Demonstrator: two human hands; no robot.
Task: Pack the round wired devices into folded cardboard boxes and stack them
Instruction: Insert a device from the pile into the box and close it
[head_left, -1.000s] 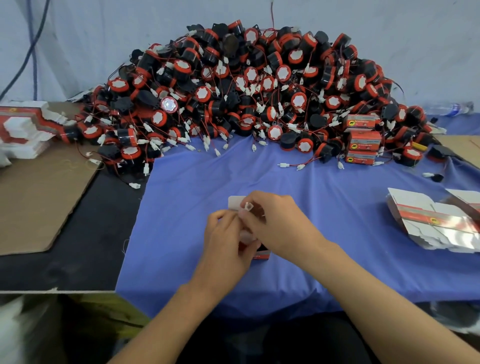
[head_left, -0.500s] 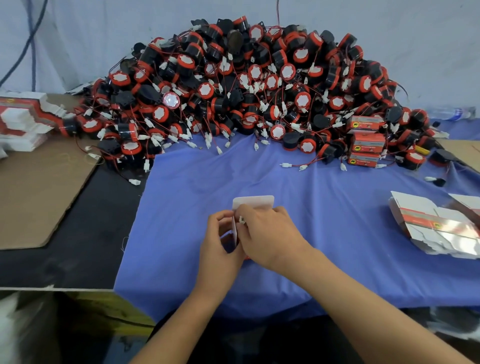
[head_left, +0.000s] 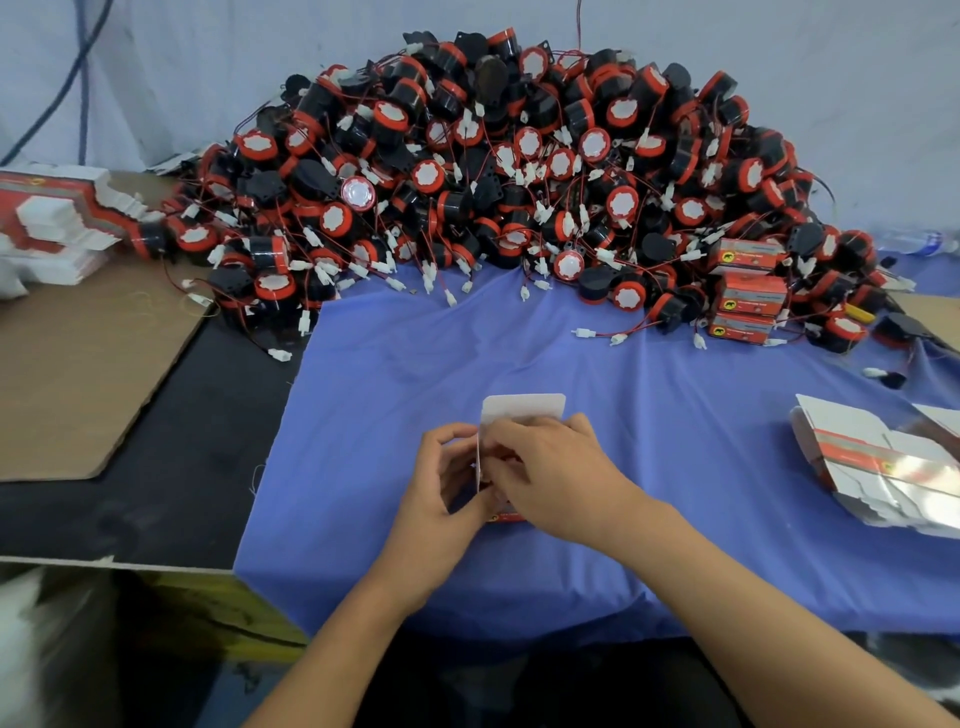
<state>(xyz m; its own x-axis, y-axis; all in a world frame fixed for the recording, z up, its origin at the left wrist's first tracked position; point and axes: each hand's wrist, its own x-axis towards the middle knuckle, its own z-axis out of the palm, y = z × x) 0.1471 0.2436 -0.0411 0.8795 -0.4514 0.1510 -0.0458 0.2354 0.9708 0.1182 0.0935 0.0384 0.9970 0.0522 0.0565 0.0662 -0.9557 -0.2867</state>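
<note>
A small cardboard box (head_left: 522, 410) sits on the blue cloth (head_left: 675, 415) near the front, its white top flap standing up. My left hand (head_left: 441, 478) grips the box's left side. My right hand (head_left: 550, 467) covers the box from the right, fingers curled over its opening; what lies inside is hidden. A big heap of round black-and-red wired devices (head_left: 519, 171) fills the back of the table. A stack of three closed red boxes (head_left: 748, 296) stands at the heap's right foot.
Flat unfolded box blanks (head_left: 883, 467) lie at the right edge, and another pile of blanks (head_left: 47, 223) at the far left. A brown cardboard sheet (head_left: 78, 374) covers the left part of the black table. Loose white connectors trail onto the cloth.
The white flap has risen upright above my hands. Both hands shifted slightly toward the table's back with the box.
</note>
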